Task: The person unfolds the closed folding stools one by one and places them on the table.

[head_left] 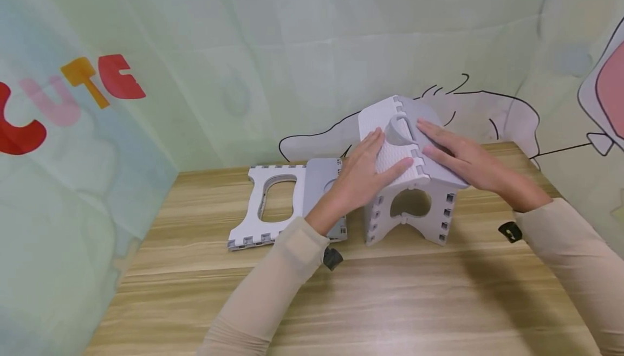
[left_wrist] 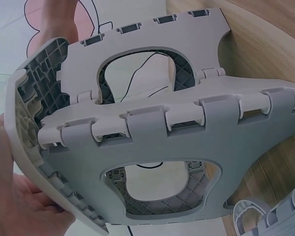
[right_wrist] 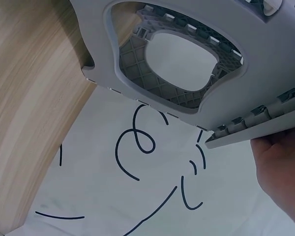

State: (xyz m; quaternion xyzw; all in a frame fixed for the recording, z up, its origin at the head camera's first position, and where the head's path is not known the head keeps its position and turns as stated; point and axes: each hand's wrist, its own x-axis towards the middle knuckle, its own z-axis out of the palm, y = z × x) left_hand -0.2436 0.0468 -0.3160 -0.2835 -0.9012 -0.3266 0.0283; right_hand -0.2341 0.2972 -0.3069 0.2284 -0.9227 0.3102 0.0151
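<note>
A white and grey folding stool [head_left: 382, 111] stands on its legs, its two top halves sloping down from a raised middle seam. A grey carrying loop [head_left: 397, 133] sticks up at that seam. My left hand [head_left: 359, 170] rests on the white half, fingers extended. On the grey half lies my right hand [head_left: 468, 162], fingers also straight. From below, the left wrist view shows the hinged side panels [left_wrist: 137, 147] bent partway, with my left hand [left_wrist: 32, 209] against the top's edge. My right hand [right_wrist: 280, 172] is partly hidden behind the top in the right wrist view.
A second folding stool [head_left: 316, 185], folded flat, lies on the wooden table [head_left: 195, 226] left of the standing one; my left forearm covers part of it. A printed cloth [head_left: 292, 63] hangs close behind the table's back edge.
</note>
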